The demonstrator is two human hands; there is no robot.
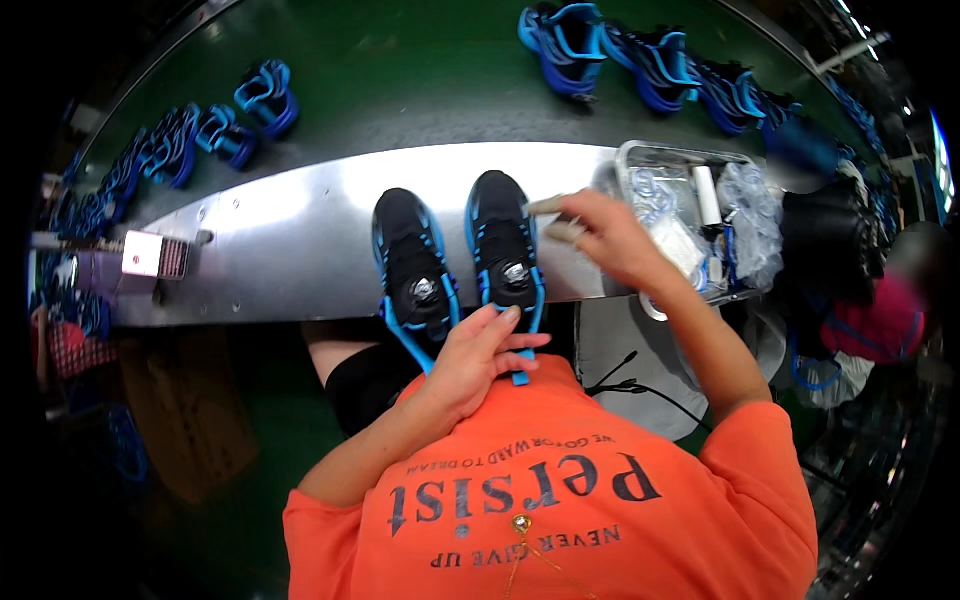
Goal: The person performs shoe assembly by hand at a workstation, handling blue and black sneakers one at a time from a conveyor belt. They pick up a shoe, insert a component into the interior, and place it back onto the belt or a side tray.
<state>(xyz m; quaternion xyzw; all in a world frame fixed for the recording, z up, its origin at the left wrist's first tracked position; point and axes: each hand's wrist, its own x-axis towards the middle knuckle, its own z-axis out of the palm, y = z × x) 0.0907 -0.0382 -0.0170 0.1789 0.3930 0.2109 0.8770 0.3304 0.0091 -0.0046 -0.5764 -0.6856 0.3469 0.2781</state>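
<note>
Two black shoes with blue trim stand side by side at the steel bench's near edge, toes pointing away: a left shoe point(408, 250) and a right shoe point(503, 240). Each carries a round silvery dial on its tongue. My left hand point(478, 358) rests by the right shoe's collar, thumb and fingers apart, nothing visibly gripped. A blue pull loop point(520, 378) hangs beside its fingertips. Off the right shoe's outer side, my right hand point(605, 232) is open, with pale covers on its fingertips pointing at the shoe's toe.
To the right stands a clear tray point(640, 150) of plastic bags and a white roll point(706, 195). A small white box point(148, 254) sits at the bench's left end. Beyond the steel bench point(290, 225), several blue-black shoes point(570, 50) line a green surface point(400, 60).
</note>
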